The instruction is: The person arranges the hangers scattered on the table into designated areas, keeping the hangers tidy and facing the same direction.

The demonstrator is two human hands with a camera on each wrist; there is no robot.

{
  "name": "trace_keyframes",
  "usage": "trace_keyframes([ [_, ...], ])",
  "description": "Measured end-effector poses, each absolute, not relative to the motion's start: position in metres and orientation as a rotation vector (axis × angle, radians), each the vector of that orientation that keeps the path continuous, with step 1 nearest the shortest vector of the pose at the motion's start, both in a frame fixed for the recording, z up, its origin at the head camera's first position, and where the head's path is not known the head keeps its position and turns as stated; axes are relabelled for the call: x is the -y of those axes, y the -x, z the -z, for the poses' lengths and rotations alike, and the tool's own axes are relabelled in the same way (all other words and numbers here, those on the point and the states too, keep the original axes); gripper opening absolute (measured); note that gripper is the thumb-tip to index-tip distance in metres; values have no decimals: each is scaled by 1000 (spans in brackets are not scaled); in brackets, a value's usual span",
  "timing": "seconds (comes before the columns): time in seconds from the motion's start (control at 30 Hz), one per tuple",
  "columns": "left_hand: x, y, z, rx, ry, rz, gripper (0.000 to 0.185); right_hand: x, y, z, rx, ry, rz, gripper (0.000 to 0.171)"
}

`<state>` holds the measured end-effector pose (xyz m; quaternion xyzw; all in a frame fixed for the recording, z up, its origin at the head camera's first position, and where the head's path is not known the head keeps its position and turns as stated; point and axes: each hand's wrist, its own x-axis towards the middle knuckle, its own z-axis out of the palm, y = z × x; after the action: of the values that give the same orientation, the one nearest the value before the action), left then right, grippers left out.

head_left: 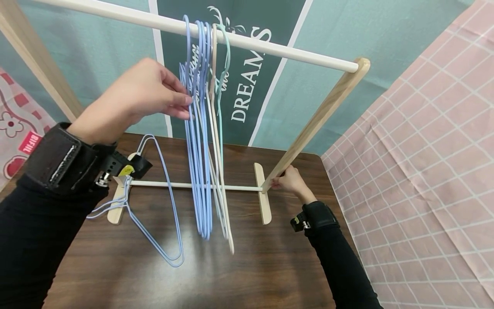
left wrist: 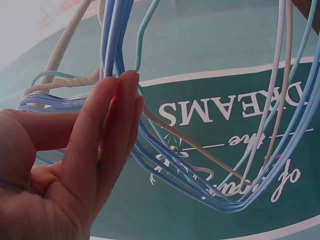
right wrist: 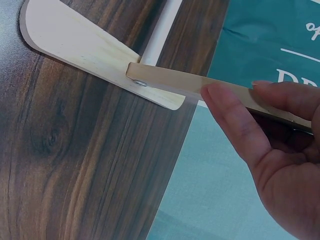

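My left hand point(head_left: 162, 96) pinches the outermost of several blue hangers point(head_left: 200, 171) hung on the white top rail point(head_left: 293, 53) of a clothes rack. In the left wrist view, blue wires pass at the fingertips point(left wrist: 131, 76). Beside the blue ones hang beige hangers point(head_left: 214, 86) and a mint-green hanger point(head_left: 227, 56). Low on the right, my right hand point(head_left: 291, 182) grips the wooden post point(head_left: 312, 124) just above its foot. The right wrist view shows thumb and fingers on both sides of that post point(right wrist: 170, 82).
Blue hangers point(head_left: 170, 201) lie at the rack's left foot point(head_left: 114, 214), overlapping the white lower bar point(head_left: 235, 188). Behind the rack is a teal cloth point(head_left: 347, 30) with printed lettering. A pink checked cloth point(head_left: 432, 128) rises on the right. The table point(head_left: 247, 274) is dark wood.
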<state>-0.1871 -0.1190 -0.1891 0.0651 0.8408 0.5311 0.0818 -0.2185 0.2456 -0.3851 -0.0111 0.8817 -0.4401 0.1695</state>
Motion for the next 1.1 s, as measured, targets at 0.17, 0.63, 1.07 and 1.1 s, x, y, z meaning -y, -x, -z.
trace_keyframes([
  [0.17, 120, 187, 189, -2495, -188, -1600, 33, -246, 219, 385, -2511, 36, 1242, 38],
  [0.63, 119, 187, 190, -2460, -171, -1602, 32, -245, 218, 385, -2530, 26, 1217, 37],
  [1.07, 119, 184, 190, -2468, -191, -1602, 31, -245, 219, 386, -2529, 29, 1223, 36],
  [1.1, 119, 184, 190, -2467, -191, -1605, 31, -245, 219, 386, -2529, 30, 1226, 36],
])
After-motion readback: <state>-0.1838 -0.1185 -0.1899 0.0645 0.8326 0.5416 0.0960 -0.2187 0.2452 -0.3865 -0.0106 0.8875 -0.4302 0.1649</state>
